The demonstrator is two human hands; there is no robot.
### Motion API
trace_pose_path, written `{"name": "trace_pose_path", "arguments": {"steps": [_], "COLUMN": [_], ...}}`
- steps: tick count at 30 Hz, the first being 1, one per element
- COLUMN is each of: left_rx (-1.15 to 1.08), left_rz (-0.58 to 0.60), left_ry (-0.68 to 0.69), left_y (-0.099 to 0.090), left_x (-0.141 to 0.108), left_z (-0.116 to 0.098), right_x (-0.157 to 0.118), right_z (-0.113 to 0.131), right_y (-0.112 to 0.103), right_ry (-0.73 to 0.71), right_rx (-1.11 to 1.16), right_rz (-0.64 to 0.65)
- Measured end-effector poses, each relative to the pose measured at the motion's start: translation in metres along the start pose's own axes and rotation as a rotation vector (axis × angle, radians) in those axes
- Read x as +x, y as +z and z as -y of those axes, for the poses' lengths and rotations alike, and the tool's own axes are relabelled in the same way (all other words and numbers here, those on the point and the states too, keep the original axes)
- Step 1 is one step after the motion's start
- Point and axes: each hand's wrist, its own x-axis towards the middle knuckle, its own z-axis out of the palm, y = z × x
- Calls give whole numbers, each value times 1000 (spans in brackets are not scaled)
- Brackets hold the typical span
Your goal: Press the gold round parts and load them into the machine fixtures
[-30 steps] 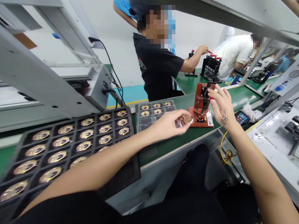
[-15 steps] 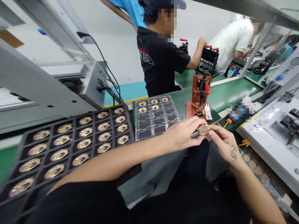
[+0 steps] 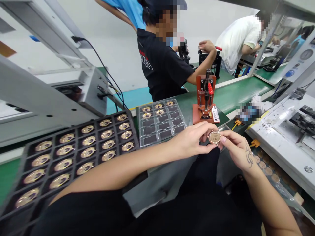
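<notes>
Between my two hands is a round rose-gold watch case (image 3: pixel 214 137), its back with small printed marks turned up toward me. My left hand (image 3: pixel 198 137) pinches its left side between thumb and fingers. From the right, my right hand (image 3: pixel 233 144) grips the opposite edge, thumb on the rim. Just beyond my hands stands a red press jig (image 3: pixel 206 95) with a red lever handle and a white label at its base. Left of it lies a clear plastic tray (image 3: pixel 164 132) with several gold watch parts in its far pockets.
A large black tray (image 3: pixel 97 136) of gold watch cases lies at my left. Round discs (image 3: pixel 268 171) lie in plastic at the lower right, beside a white machine (image 3: pixel 285 144). A phone (image 3: pixel 248 113) rests on the bench. A co-worker in black (image 3: pixel 162 62) works across from me.
The view has shifted slightly, so the jig and clear tray appear farther left. Both hands keep hold of the watch case, its back facing up. The co-worker's hand has moved at the black fixture.
</notes>
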Motion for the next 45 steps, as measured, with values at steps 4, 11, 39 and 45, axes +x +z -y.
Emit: {"name": "trace_pose_path", "arguments": {"steps": [4, 11, 39, 45], "left_rx": [-222, -790, 649, 670], "left_rz": [53, -52, 5, -128], "left_ry": [-89, -454, -1290, -1025], "left_y": [1, 16, -154, -156], "left_x": [-1, -29, -258, -144], "left_z": [-7, 1, 75, 158], "right_x": [-3, -17, -43, -56], "right_z": [-2, -9, -73, -74], "right_y": [-3, 2, -54, -58], "right_ry": [-6, -42, 170, 180], "right_rx": [-3, -284, -480, -460], "right_rz": [-5, 16, 42, 8]}}
